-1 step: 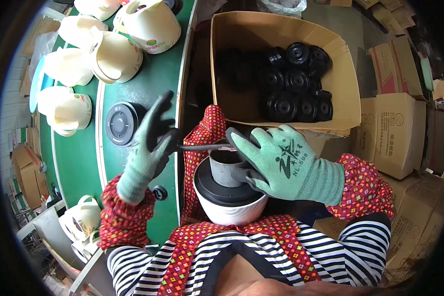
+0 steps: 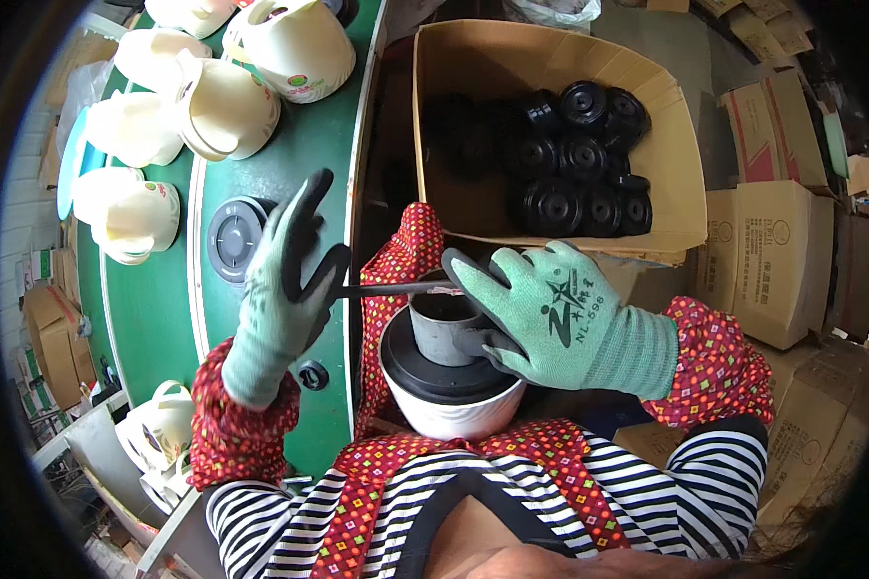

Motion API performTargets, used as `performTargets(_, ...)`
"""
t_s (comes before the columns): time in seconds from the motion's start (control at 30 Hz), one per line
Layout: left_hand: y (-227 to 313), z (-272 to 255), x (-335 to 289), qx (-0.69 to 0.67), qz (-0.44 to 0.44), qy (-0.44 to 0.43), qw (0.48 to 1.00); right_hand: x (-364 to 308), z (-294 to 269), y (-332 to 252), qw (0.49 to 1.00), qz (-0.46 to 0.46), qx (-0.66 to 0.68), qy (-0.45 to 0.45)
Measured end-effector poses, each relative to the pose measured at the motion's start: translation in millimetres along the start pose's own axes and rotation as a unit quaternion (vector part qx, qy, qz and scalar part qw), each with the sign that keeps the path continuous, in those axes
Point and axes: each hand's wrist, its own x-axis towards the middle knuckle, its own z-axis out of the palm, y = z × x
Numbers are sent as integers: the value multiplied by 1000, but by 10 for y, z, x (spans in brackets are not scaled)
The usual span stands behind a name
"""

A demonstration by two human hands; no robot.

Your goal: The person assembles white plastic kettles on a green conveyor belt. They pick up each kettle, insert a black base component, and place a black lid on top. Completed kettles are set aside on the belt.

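Note:
Close to my body, a white rounded vessel (image 2: 463, 420) with a wide black top (image 2: 425, 381) stands upright. On that top sits a grey hollow metal cylinder (image 2: 441, 338), with a thin dark bar (image 2: 386, 289) reaching left from its upper rim. My right hand (image 2: 550, 318), in a green glove, grips the cylinder from the right, its fingers near the rim and thumb low on the side. My left hand (image 2: 285, 289), also gloved, is open with fingers spread. Its dark palm side is at the bar's left end; whether they touch I cannot tell.
Left, a green worktop (image 2: 290, 145) bears several cream kettle-like jugs (image 2: 227, 111), a round black lid (image 2: 234, 241) and a small black part (image 2: 312, 375). Ahead, an open cardboard box (image 2: 560, 253) holds several black round parts (image 2: 581, 154). Cardboard cartons (image 2: 763, 261) stand at right.
My left hand has shifted slightly to the left, its fingers a little straighter. My right hand, the cylinder and the vessel stay nearly as they were.

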Motion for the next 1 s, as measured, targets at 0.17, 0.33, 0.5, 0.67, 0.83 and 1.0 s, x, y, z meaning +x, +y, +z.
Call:
performTargets(0.17, 378, 251, 72, 250, 68, -144, 955, 82, -36, -137, 1000, -4, 14, -18)
performTargets(0.33, -321, 424, 405, 8, 152, -137, 979, 257, -28, -330, 993, 47, -80, -67)
performTargets(0.5, 118, 292, 46, 9, 189, -49, 981, 318, -455, -53, 978, -161, -65, -119)
performTargets(0.67, 370, 335, -171, 160, 260, -37, 951, 847, -85, 626, 973, -173, 155, -3)
performTargets(0.83, 485, 287, -154, 232, 265, -54, 934, 1409, 692, 315, 743, -197, 637, -52)
performTargets(1.0, 830, 394, 8, 291, 290, -117, 904, 1535, 941, 256, 692, -240, 666, -142)
